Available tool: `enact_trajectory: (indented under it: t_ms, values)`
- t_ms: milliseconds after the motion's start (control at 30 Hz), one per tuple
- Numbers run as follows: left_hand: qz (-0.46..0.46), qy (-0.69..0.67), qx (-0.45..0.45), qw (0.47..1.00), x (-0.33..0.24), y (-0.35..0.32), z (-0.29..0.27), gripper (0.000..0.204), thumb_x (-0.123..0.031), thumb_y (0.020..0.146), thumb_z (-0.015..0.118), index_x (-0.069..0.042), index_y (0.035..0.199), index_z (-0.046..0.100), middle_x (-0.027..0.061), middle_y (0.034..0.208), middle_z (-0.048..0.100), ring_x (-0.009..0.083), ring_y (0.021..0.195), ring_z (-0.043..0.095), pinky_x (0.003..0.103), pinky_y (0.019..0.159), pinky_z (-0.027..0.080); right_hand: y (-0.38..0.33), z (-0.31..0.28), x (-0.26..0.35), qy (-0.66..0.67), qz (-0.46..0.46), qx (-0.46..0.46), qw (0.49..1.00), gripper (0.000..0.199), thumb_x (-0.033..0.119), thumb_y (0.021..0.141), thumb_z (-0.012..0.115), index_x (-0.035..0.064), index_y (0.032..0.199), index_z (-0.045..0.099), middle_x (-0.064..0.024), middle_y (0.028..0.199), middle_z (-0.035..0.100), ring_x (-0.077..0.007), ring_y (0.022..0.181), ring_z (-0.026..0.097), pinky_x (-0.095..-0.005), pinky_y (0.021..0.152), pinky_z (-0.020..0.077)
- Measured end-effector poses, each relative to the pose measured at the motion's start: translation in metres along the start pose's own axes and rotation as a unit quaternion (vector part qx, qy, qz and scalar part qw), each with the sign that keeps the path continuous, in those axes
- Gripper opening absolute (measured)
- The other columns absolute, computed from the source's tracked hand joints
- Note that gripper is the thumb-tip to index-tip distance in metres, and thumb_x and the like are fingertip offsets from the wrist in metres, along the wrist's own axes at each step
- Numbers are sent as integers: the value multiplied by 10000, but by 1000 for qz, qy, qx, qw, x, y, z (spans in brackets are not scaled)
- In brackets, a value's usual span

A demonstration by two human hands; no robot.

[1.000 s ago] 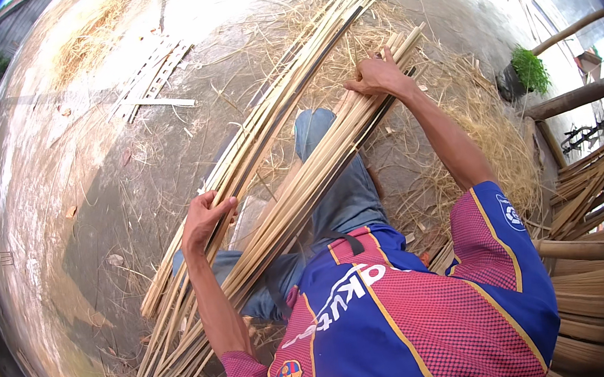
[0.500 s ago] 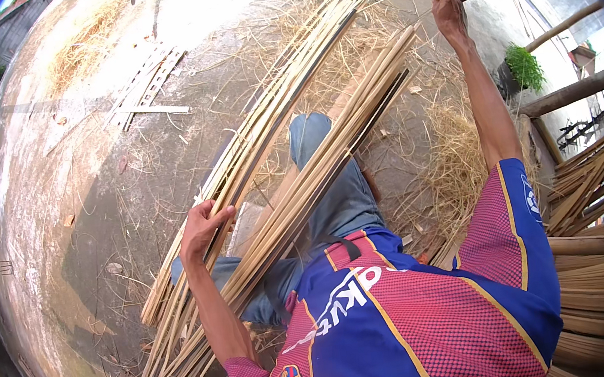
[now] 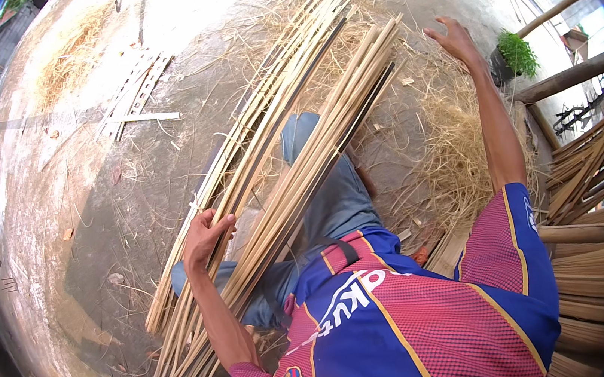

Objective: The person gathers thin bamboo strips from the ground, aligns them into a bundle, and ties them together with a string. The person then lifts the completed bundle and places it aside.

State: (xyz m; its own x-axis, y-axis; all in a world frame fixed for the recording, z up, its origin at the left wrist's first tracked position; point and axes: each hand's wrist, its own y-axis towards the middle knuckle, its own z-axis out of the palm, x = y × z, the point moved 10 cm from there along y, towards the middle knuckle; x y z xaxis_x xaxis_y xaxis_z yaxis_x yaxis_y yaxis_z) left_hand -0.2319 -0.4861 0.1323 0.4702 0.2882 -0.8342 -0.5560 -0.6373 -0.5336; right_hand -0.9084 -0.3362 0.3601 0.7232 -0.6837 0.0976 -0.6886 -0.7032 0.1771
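Note:
My left hand (image 3: 206, 239) is closed around a few long, thin bamboo strips at the left, its thumb lying over them. These strips run up and to the right beside a bundle of pale bamboo strips (image 3: 286, 62) on the far side. Across my legs lies a second, thicker bundle of bamboo strips (image 3: 314, 164), with a dark strip along its edge. My right hand (image 3: 456, 41) is raised at the upper right, past the bundle's end. Its fingers are apart and nothing shows in them.
Curly bamboo shavings (image 3: 457, 162) are heaped on the ground to the right. White slats (image 3: 136, 96) lie at the far left. A green plant (image 3: 517, 54) stands by wooden poles (image 3: 568, 86); more bundled strips (image 3: 601, 287) are stacked at the right edge.
My right hand has come down and nearer; its fingers have opened from around a thin strip and a small dark object. My left hand keeps its grip, while the view has shifted slightly.

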Motion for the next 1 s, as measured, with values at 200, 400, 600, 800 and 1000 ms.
enact_trajectory:
  t_ms: [200, 400, 600, 800, 1000]
  values:
    - [17, -4, -16, 1000, 0, -6, -4, 344, -334, 869, 822, -27, 933, 680, 48, 770, 709, 94, 665, 646, 246, 634, 504, 26, 75, 176, -144, -115, 141, 973, 641, 584, 925, 655, 23, 1235, 671, -194, 1381, 621, -313, 1312, 576, -562, 1161, 391]
    - [30, -20, -22, 999, -10, -11, -3, 340, -339, 854, 836, -40, 902, 680, 46, 752, 701, 95, 654, 642, 250, 628, 500, 49, 140, 178, -102, -148, 259, 949, 443, 518, 984, 564, 131, 1001, 779, -119, 970, 761, -262, 913, 691, -456, 865, 513]
    - [23, 20, -12, 999, -16, -12, -4, 303, -326, 875, 796, -38, 898, 704, 39, 794, 714, 87, 710, 631, 268, 687, 492, -6, -62, 104, 269, -20, -423, 865, 351, 288, 1054, 496, 48, 921, 714, -110, 906, 751, -289, 860, 711, -459, 831, 540]
    - [18, 19, -8, 1000, -8, -10, -11, 370, -382, 856, 803, -32, 941, 721, 40, 806, 723, 98, 723, 637, 278, 703, 499, -158, 55, 282, 297, -155, 146, 931, 393, 417, 1047, 550, 60, 955, 686, -75, 796, 608, -218, 826, 675, -407, 699, 557]
    - [28, 57, -3, 998, -8, -4, -18, 474, -426, 824, 833, 2, 999, 725, 56, 793, 717, 99, 688, 627, 282, 648, 498, -306, 153, 406, 65, -366, 214, 903, 576, 578, 947, 605, 30, 1066, 732, -199, 998, 705, -343, 989, 674, -551, 1138, 329]
